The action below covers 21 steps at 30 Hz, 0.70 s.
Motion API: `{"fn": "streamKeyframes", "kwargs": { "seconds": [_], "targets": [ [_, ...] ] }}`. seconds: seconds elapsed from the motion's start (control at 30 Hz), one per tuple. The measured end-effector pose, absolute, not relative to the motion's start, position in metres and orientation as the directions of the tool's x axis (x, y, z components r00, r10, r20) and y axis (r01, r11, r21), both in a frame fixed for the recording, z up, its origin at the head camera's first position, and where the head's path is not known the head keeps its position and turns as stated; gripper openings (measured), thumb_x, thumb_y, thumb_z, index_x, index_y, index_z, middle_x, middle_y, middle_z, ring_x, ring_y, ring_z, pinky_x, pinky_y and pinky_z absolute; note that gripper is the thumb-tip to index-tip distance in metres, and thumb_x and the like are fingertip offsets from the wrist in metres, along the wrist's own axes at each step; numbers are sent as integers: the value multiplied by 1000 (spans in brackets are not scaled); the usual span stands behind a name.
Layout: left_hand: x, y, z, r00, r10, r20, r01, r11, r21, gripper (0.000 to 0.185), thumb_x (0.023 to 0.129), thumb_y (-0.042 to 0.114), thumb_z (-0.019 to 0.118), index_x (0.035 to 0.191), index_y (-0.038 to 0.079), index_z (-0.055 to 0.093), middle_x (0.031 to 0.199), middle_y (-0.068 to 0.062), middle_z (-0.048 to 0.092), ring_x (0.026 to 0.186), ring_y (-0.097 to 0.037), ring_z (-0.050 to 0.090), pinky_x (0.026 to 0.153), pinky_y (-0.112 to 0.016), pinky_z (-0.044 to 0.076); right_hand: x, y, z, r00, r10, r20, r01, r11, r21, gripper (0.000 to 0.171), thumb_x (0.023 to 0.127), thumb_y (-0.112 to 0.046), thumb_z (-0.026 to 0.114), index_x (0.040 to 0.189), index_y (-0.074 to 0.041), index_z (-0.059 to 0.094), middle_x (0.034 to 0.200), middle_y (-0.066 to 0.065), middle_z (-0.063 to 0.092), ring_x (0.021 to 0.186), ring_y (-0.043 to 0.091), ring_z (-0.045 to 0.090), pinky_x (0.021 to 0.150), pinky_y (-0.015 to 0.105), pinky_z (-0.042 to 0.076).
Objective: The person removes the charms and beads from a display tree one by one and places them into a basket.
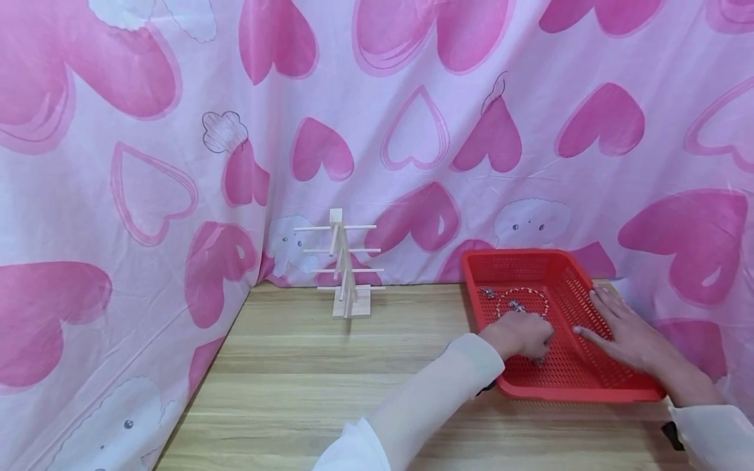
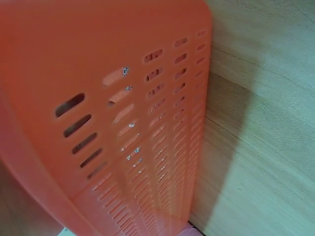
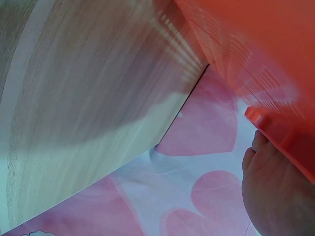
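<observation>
In the head view my left hand point(image 1: 521, 333) reaches into a red plastic basket point(image 1: 565, 393), its fingers bent down toward the bottom. A small shiny piece point(image 1: 538, 361) shows just below those fingers; whether they pinch it is hidden. Beyond the hand lie a looped beaded strand point(image 1: 548, 302), orange and white, and a silvery trinket point(image 1: 516, 305). Another silvery trinket point(image 1: 487, 293) sits at the basket's far left. My right hand point(image 1: 633, 337) rests on the basket's right rim with its fingers extended. The right wrist view shows part of this hand point(image 3: 278, 189) against the rim.
A wooden stand point(image 1: 344, 281) with several pairs of thin pegs stands on the table point(image 1: 294, 386) left of the basket. Pink heart-print cloth point(image 1: 406, 196) hangs behind and at both sides. In the left wrist view the slotted basket wall point(image 2: 162, 98) fills much of the picture.
</observation>
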<state>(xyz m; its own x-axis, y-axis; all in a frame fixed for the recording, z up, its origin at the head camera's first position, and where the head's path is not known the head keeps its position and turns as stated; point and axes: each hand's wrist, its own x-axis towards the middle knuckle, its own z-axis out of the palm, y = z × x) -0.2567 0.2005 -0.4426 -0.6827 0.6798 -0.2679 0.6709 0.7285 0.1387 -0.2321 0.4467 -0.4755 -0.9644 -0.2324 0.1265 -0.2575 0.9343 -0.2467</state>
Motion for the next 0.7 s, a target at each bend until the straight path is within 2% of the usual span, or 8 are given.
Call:
{"fn": "streamKeyframes", "kwargs": {
  "seconds": [0.23, 0.47, 0.7],
  "targets": [
    [-256, 198, -441, -682, 682, -263, 668, 728, 157, 13, 106, 37, 66, 93, 36, 68, 79, 17, 64, 75, 1, 59, 73, -15, 49, -232, 447, -477, -960, -239, 148, -270, 931, -245, 103, 101, -52, 67, 169, 1, 12, 177, 29, 3, 165, 47, -8, 106, 90, 29],
    [-259, 195, -440, -690, 683, -240, 660, 730, 177, 10, 105, 34, 68, 96, 36, 70, 80, 18, 64, 76, 1, 60, 74, -15, 50, -233, 445, -474, -962, -236, 135, -261, 939, -224, 105, 100, -53, 68, 169, 1, 12, 176, 29, 3, 164, 50, -5, 103, 91, 30],
    [-268, 185, -435, -658, 734, -167, 711, 679, 185, 19, 108, 31, 63, 89, 34, 67, 81, 17, 62, 73, 1, 53, 68, -17, 45, -232, 445, -474, -964, -234, 124, -256, 943, -214, 104, 100, -53, 68, 169, 2, 13, 176, 30, 4, 162, 53, -2, 105, 91, 29]
  ]
}}
